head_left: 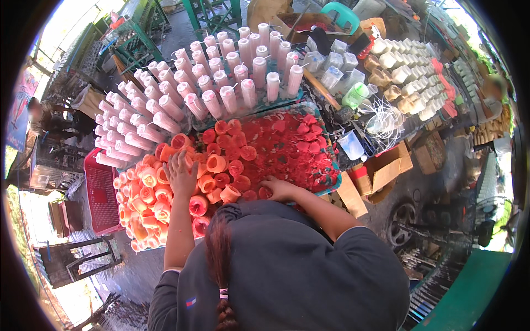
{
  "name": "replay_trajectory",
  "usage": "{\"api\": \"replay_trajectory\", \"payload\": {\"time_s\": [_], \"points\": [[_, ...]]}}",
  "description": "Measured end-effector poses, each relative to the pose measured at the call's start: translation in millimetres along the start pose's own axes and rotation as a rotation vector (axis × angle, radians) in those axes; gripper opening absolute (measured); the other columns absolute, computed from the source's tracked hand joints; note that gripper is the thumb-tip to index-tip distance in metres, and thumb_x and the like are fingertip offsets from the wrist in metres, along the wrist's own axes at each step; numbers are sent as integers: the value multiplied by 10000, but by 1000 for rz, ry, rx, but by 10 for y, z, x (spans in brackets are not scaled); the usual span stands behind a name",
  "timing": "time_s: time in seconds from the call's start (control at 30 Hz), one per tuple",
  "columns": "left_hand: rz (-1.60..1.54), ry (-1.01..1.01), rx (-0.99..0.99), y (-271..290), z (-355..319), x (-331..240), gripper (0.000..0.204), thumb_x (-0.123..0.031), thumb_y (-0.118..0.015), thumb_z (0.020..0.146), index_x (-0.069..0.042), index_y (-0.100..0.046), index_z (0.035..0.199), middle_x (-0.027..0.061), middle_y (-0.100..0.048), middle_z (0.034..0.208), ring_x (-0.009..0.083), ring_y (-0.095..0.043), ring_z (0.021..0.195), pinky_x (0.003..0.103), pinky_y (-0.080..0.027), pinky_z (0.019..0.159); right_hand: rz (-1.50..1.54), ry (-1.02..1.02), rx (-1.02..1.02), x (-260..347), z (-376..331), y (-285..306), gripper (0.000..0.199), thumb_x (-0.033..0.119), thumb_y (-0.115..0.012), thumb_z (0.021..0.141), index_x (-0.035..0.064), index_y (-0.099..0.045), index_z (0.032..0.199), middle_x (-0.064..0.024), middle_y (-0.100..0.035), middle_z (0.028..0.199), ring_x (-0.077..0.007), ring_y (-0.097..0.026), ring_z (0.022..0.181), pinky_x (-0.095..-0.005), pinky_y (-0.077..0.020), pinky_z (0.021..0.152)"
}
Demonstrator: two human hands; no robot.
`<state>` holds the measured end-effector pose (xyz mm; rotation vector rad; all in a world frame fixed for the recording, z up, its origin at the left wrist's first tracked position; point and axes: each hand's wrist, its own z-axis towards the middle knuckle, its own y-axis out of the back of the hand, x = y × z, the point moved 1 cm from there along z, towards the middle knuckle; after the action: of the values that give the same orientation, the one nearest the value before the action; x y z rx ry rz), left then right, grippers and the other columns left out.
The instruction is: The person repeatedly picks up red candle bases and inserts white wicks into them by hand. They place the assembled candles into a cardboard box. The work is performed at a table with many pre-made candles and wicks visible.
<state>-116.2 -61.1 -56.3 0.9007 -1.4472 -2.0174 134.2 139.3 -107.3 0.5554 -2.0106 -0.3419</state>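
My left hand (181, 175) rests with fingers spread on a crowd of orange, cup-shaped wax pieces (148, 177), some of them formed like roses. Red smears mark its skin. Toward the middle, my right hand (280, 190) curls its fingers round a small red wax cup (265, 193) at the near edge of a red-stained tray (276, 157). Between the two hands stand more orange and red cups (216, 163), several with hollow centres. Small red petal-like pieces (312, 144) lie at the tray's right side.
Rows of pale pink pillar candles (227, 99) with white wicks stand behind the tray. A red plastic basket (102, 193) is at the left. To the right are clear plastic cups (332, 76), a bundle of white string (385, 117), cardboard boxes (386, 168) and rows of cream moulded pieces (411, 71).
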Motion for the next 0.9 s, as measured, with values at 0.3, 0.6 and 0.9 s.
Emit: {"api": "replay_trajectory", "payload": {"time_s": [0.3, 0.6, 0.9], "points": [[1, -15, -22, -25, -17, 11, 556, -409, -575, 856, -186, -389, 1330, 89, -436, 1310, 315, -340, 1291, 537, -181, 1085, -1, -8, -9, -27, 17, -18, 674, 380, -735, 645, 148, -520, 1240, -202, -365, 1374, -376, -455, 1198, -413, -408, 974], [-2, 1, -2, -42, -8, 21, 564, -410, -574, 857, -192, -377, 1339, 88, -428, 1321, 316, -330, 1299, 540, -179, 1085, -37, 8, -28, -64, 45, -28, 699, 396, -742, 631, 143, -518, 1243, -188, -379, 1362, -365, -449, 1205, -413, -408, 973], [3, 15, 15, -12, -3, -7, 569, -414, -574, 856, -195, -372, 1341, 85, -422, 1329, 312, -321, 1309, 543, -177, 1087, -41, -3, -30, -77, 35, -34, 693, 393, -743, 634, 141, -520, 1240, -168, -390, 1350, -356, -451, 1201, -411, -403, 976]]}}
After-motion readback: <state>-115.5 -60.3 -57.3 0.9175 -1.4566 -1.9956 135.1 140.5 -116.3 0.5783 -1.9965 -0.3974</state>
